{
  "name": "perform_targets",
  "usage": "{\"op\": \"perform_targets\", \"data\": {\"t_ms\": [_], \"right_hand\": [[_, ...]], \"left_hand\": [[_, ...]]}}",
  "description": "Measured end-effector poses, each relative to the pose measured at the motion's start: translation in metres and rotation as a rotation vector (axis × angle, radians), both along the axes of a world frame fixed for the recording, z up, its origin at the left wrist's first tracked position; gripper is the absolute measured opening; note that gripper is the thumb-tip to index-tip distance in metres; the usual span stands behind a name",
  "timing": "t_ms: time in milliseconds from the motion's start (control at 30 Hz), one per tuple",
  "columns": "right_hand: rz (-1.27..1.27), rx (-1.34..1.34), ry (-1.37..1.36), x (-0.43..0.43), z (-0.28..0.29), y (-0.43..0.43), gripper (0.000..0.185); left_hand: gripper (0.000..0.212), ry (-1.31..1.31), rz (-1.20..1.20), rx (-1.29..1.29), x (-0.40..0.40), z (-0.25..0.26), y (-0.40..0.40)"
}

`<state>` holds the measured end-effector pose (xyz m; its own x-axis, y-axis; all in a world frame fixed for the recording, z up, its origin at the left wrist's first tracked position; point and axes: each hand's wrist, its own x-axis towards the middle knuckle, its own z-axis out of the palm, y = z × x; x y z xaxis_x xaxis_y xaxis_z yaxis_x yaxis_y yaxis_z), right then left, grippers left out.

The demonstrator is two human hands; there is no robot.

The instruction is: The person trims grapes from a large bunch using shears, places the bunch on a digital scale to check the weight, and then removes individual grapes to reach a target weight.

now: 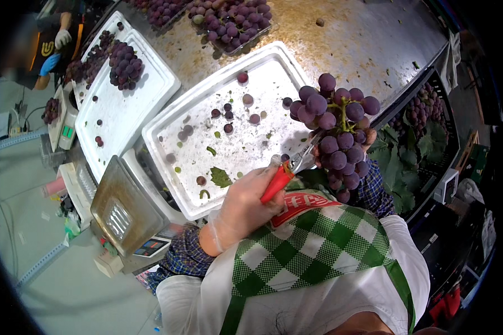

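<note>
My left hand point(249, 201) wears a clear thin glove and grips red-handled snips point(278, 182). Their metal blades reach into the near side of a bunch of purple grapes point(339, 157); the tips are partly hidden among the berries. My right hand point(369, 139) holds that bunch up from behind, mostly covered by it, and a green stem shows between the berries. Beneath the bunch and snips lies a white foam tray point(234, 150). Loose grapes, stem bits and a torn leaf point(221, 177) are scattered in it.
Another foam tray point(121, 117) at left carries grape bunches point(125, 66). A weighing scale point(128, 205) stands near my left arm. A clear box of grapes point(234, 25) sits at the back. A black crate point(419, 146) with grapes and leaves is at right. A gloved co-worker point(56, 46) is far left.
</note>
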<state>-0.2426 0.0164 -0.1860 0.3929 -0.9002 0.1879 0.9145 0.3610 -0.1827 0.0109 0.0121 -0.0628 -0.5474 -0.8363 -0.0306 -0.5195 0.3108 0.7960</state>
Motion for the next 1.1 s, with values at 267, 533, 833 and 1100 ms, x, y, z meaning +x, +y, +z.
{"op": "perform_targets", "data": {"t_ms": [267,533,833,1100], "right_hand": [[0.031,-0.066,-0.045,0.002,0.003,-0.001,0.09],[0.063,-0.162,-0.087,0.003,0.013,-0.016,0.087],[-0.207,0.119,0.155,0.005,0.02,0.009,0.071],[-0.383,-0.281,0.033,0.042,0.056,-0.054,0.035]], "left_hand": [[0.045,0.014,0.018,0.1,0.003,0.006,-0.001],[0.045,0.028,-0.015,0.068,0.016,0.013,-0.004],[0.047,0.035,-0.09,0.171,0.021,0.021,-0.006],[0.05,-0.017,-0.146,0.215,0.025,0.034,-0.027]]}}
